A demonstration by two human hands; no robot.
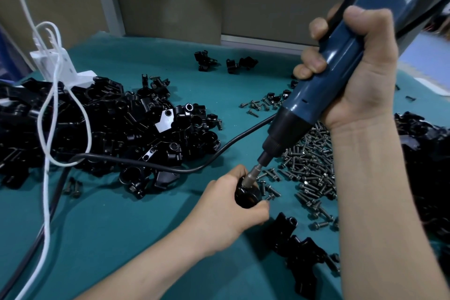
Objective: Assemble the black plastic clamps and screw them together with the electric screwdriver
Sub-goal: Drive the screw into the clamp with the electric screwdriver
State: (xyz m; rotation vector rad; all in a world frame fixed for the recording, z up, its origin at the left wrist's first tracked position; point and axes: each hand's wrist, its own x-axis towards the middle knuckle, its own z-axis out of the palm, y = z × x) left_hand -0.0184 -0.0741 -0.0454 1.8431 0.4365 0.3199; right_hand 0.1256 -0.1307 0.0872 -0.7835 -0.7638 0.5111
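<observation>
My left hand [226, 204] grips a small black plastic clamp [247, 196] just above the green table mat. My right hand [353, 68] is wrapped around the blue electric screwdriver [341, 61], which slants down to the left. Its metal bit [253, 174] presses into the top of the clamp. A spread of loose metal screws [309, 165] lies just right of the clamp. A big heap of black clamp parts [117, 129] fills the left of the table. The clamp's far side is hidden by my fingers.
A black power cord [170, 165] curves across the mat from the driver. A white cable [52, 105] loops from a white charger block [58, 66] at far left. Black parts [299, 251] lie at the near right, with more black parts [426, 165] at the right edge and two assembled clamps [226, 62] at the back.
</observation>
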